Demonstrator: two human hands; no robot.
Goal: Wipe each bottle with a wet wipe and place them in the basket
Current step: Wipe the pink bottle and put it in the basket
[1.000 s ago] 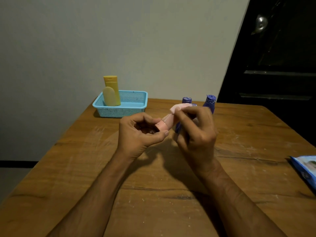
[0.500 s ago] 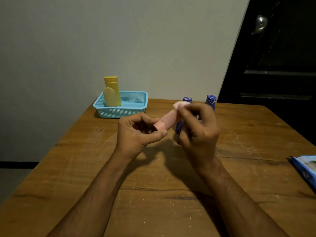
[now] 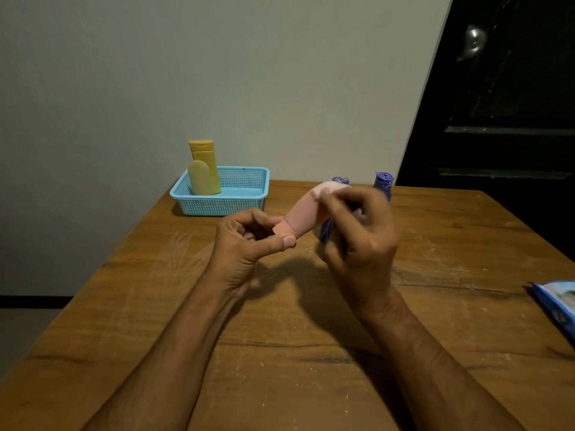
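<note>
- Head view: the left hand [image 3: 245,241] pinches the cap end of a pink bottle [image 3: 303,214] between thumb and curled fingers, holding it tilted above the wooden table [image 3: 280,353].
- The right hand [image 3: 362,244] has its fingers curled over the bottle's far end, pressing a pale wet wipe [image 3: 329,186] against it; how far the wipe wraps round cannot be told.
- Just behind the right hand stand two purple bottles [image 3: 384,181], upright on the table and partly hidden by the fingers and the pink bottle.
- A light blue mesh basket [image 3: 236,197] sits at the table's far left corner, close to the wall [image 3: 217,73]; two yellow bottles [image 3: 203,172] lean in its left end, while its right part shows bare floor.
- A blue packet [image 3: 557,303] lies at the right edge of the table, cut off by the frame; its print is too blurred to read, and no label on any bottle is legible.
- A dark door [image 3: 504,104] with a metal knob stands to the far right.
- Bare tabletop lies between the left hand and the basket, and across the whole near side beneath the forearms.
</note>
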